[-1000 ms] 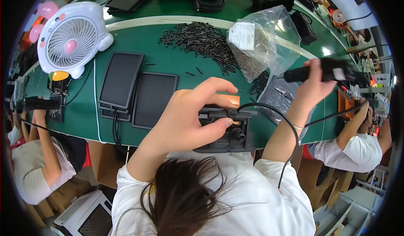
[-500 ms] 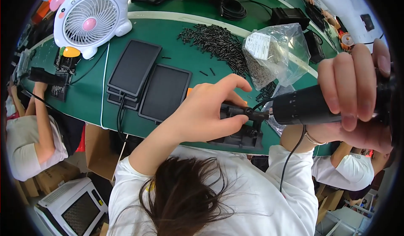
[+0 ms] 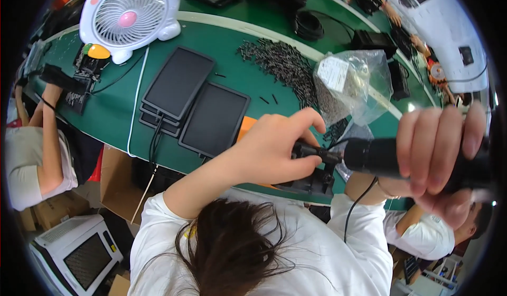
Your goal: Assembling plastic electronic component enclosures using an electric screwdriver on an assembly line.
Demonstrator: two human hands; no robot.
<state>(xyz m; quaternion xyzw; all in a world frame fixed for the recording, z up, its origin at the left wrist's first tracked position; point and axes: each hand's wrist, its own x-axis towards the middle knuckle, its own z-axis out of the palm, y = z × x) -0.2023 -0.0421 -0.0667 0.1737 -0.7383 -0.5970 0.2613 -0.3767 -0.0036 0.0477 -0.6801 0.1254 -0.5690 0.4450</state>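
Observation:
My left hand (image 3: 282, 147) is closed around a black plastic bracket-like part (image 3: 311, 182) at the table's near edge, thumb and fingers pinching its upper piece. In my right hand (image 3: 441, 156) is a black electric screwdriver (image 3: 372, 156), held level, its tip pointing left against the part or very close to it. Whether a screw sits at the tip cannot be made out. A thin black cable hangs below the screwdriver. Beyond the hands lies a heap of black screws (image 3: 280, 66), with a clear plastic bag (image 3: 351, 82) of small parts on its right.
Flat black panels (image 3: 177, 85) with cables lie stacked left of my hand; an orange piece (image 3: 246, 127) shows beside it. A white fan (image 3: 129, 19) stands far left. Co-workers' arms (image 3: 50, 143) are at the left and right. A black cable coil (image 3: 309, 26) lies at the back.
The view has shifted, so the table things sit a little further right. Both hands keep their holds; my right hand and the screwdriver's rear end sit slightly lower.

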